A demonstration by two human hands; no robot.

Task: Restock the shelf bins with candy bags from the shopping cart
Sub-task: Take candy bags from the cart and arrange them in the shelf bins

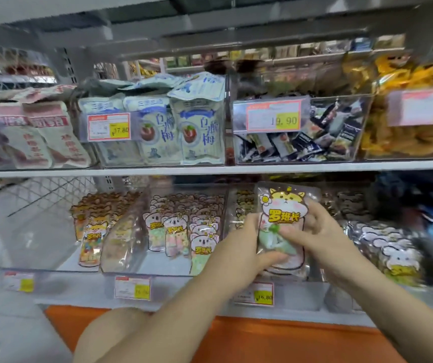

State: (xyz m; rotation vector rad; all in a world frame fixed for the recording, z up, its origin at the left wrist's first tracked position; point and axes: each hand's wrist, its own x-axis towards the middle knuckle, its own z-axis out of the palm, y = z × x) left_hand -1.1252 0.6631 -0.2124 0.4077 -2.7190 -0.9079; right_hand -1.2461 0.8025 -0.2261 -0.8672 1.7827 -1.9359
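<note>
A clear candy bag [282,218], printed with a yellow cartoon cat and yellow characters and filled with pale green and white sweets, is held upright at the lower row of the shelf. It is gripped from both sides: the left hand [244,247] is closed round its lower left edge with the thumb laid over the front, and the right hand [320,237] is clamped on its right edge, thumb pressed on the front and fingers curled behind. Directly below the bag a clear bin front [296,294] is seen with a price tag [254,296] reading 16.80; whether the bag's bottom already rests inside that bin cannot be told. Just left of the bag, rows of koala-print bags [181,231] are stood in the neighbouring bin, and further left orange-cat bags [92,231] are lined up. To the right of the bag, white-animal bags [393,258] are stacked. Above the bag a white shelf board [157,170] is fixed, and over it are set pale blue bags [197,127], a bin of small dark wrapped pieces [315,142] and yellow snack packs [406,127]. Well below the bag an orange band [262,341] is seen.
</note>
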